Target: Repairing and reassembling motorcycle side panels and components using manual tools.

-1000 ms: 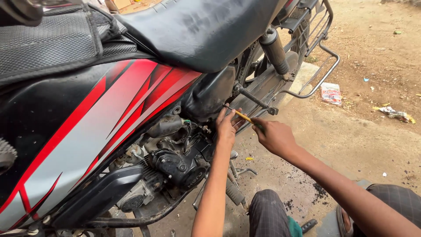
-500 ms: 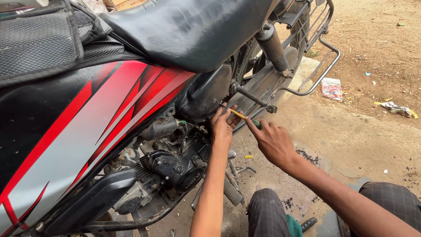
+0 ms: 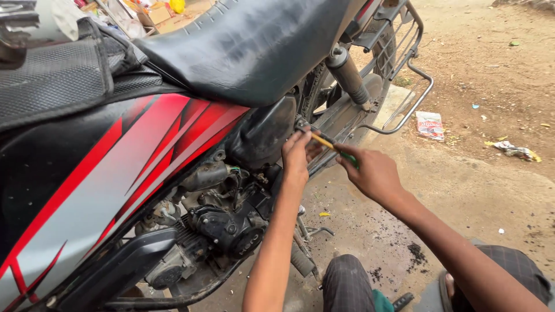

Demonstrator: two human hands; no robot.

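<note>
The right hand (image 3: 373,170) is pinching the green handle of a thin screwdriver with a yellow shaft (image 3: 330,145), and the long tool is pointing up and left toward the dark side cover (image 3: 263,133) under the black motorcycle seat (image 3: 254,46). The left hand (image 3: 298,153) is nearer, its fingers curling around the tip.

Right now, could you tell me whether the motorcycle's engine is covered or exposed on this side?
Exposed. The engine shows bare below the red and grey tank panel, with no cover over it, beside the left hand.
</note>
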